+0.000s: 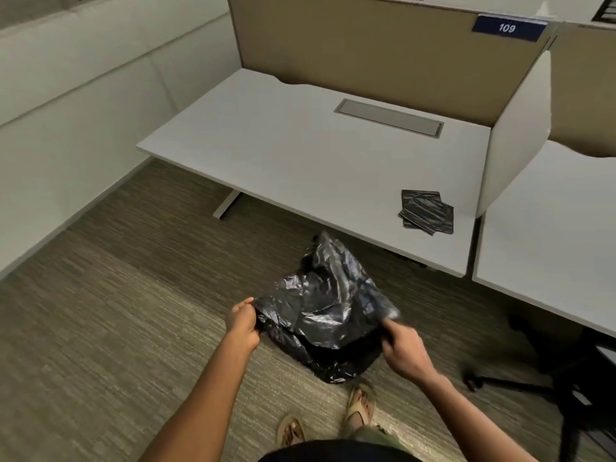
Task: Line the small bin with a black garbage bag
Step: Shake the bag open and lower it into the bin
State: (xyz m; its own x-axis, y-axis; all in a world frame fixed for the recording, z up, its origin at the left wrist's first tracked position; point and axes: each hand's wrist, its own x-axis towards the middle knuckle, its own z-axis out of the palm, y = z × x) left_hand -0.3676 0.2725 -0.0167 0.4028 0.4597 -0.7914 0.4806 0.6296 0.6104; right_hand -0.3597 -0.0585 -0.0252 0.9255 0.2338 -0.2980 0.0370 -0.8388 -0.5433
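A crumpled black garbage bag [328,305] hangs in the air in front of me, above the carpet. My left hand [242,323] pinches its left edge and my right hand [405,351] grips its right edge, holding the bag spread between them. The bag's lower part [333,365] sags down toward the floor. No bin shows; whether one stands behind or under the bag I cannot tell.
A white desk [300,151] stands ahead with several folded black bags [427,211] near its front right corner. A second desk [550,235] lies right, with a black office chair base [533,368] below it. A white wall bench runs along the left. My sandalled feet [358,408] stand on carpet.
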